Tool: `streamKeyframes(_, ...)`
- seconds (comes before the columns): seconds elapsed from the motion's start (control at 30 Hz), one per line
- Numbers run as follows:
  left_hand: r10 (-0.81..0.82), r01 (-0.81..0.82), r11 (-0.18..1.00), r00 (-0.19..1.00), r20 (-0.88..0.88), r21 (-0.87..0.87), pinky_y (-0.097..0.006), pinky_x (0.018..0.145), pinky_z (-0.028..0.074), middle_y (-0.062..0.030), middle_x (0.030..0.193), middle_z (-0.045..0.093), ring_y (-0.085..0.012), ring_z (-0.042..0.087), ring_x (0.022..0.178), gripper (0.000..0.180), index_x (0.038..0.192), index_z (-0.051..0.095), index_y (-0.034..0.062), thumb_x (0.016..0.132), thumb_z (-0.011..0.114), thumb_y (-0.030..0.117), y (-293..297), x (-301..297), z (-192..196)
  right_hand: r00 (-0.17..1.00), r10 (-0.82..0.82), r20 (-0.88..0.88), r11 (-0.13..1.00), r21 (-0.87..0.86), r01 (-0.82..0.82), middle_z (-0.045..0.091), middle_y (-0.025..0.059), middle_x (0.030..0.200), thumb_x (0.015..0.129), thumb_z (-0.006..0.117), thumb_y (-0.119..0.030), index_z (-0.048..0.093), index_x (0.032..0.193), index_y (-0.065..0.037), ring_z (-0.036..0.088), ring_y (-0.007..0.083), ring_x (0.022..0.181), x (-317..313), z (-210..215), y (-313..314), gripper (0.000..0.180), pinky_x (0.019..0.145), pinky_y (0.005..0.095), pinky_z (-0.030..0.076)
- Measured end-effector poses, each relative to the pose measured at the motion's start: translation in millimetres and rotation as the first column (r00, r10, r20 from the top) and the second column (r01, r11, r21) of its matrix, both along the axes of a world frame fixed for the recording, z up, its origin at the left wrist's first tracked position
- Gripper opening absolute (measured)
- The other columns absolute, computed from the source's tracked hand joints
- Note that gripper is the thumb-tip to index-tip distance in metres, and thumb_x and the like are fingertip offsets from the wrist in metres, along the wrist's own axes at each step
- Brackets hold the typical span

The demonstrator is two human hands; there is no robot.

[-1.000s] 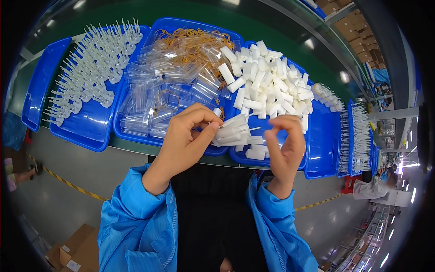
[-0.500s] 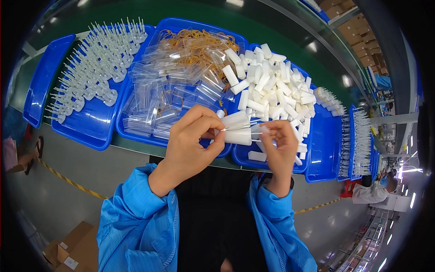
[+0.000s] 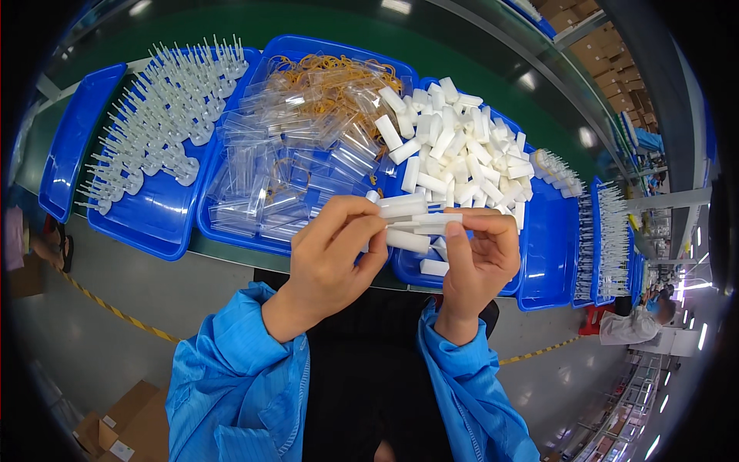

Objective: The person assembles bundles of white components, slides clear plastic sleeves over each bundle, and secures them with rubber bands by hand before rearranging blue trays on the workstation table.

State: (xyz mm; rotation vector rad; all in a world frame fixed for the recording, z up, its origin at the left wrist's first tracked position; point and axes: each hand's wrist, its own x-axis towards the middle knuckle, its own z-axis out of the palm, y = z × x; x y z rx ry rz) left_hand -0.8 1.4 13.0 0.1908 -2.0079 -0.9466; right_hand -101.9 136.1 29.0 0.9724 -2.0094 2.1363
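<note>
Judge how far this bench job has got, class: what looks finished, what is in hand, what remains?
Done: nothing finished is visible. In hand: the left hand and right hand hold a bundle of white tubes. Left: a heap of loose white tubes, clear sleeves and nozzle parts fill the blue trays.

You have a blue tray (image 3: 158,219) of clear pronged plastic parts (image 3: 158,115) at your far left, with an empty blue tray (image 3: 73,146) beside it. Next comes a tray of clear sleeves (image 3: 300,154) with yellow rubber bands (image 3: 331,69). Cardboard boxes (image 3: 115,427) sit on the floor.
</note>
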Motion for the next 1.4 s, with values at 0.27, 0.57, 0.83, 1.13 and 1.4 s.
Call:
streamKeyframes(0.27,-0.021,0.019,0.999,0.999,-0.040,-0.049,-0.032,0.063,0.056,-0.0135,0.098,0.065,-0.0272,0.068,0.076,0.018,0.086,0.063,-0.0013,0.072,0.073,-0.006,0.3,-1.4,-13.4,0.998,0.064,0.028,0.996,0.065,-0.065,0.066,0.0155,0.098,0.080,0.068,0.009,0.061,0.092,0.002,0.064,0.0166,0.088,5.7,-3.1,-4.7,0.015,0.081,0.0259,0.049)
streamKeyframes(0.57,-0.089,0.084,0.984,0.996,0.027,0.158,-0.033,0.069,0.058,-0.0161,0.100,0.066,-0.0287,0.069,0.081,0.025,0.098,0.062,-0.0027,0.074,0.066,-0.011,1.2,1.3,-6.4,0.996,0.038,-0.081,0.991,0.133,-0.026,0.063,0.0127,0.101,0.077,0.070,0.008,0.065,0.094,0.001,0.060,0.0164,0.089,6.4,-2.2,-5.0,0.019,0.079,0.0263,0.048)
streamKeyframes(0.83,-0.290,0.255,0.826,0.957,-0.010,0.503,-0.029,0.075,0.059,-0.0145,0.104,0.064,-0.0198,0.068,0.088,0.035,0.113,0.062,-0.0030,0.079,0.062,-0.013,-6.1,7.1,-4.3,0.924,0.120,-0.362,0.986,0.153,-0.068,0.048,0.0193,0.134,0.067,0.084,-0.015,0.058,0.125,-0.003,0.055,0.0240,0.108,-1.3,3.7,3.4,0.064,0.088,0.0348,0.046)
streamKeyframes(1.13,-0.495,0.448,0.760,0.868,-0.028,0.470,-0.033,0.081,0.059,-0.0161,0.116,0.062,-0.0265,0.067,0.102,0.051,0.122,0.059,0.0003,0.074,0.074,-0.004,8.4,8.9,-4.5,0.785,0.464,0.411,0.883,-0.136,-0.450,0.059,0.0218,0.125,0.076,0.077,0.002,0.054,0.124,0.001,0.058,0.0293,0.119,9.2,-1.3,-13.0,0.054,0.095,0.0394,0.051)
streamKeyframes(1.4,-0.346,0.342,0.867,0.937,-0.055,0.362,-0.034,0.077,0.058,-0.0153,0.118,0.060,-0.0291,0.064,0.100,0.065,0.127,0.057,0.0031,0.068,0.082,0.002,4.9,17.7,-8.6,0.485,0.527,0.698,0.849,-0.450,-0.276,0.057,0.0199,0.130,0.088,0.068,-0.012,0.059,0.115,0.002,0.060,0.0275,0.115,34.5,0.6,-34.4,0.031,0.092,0.0386,0.054)
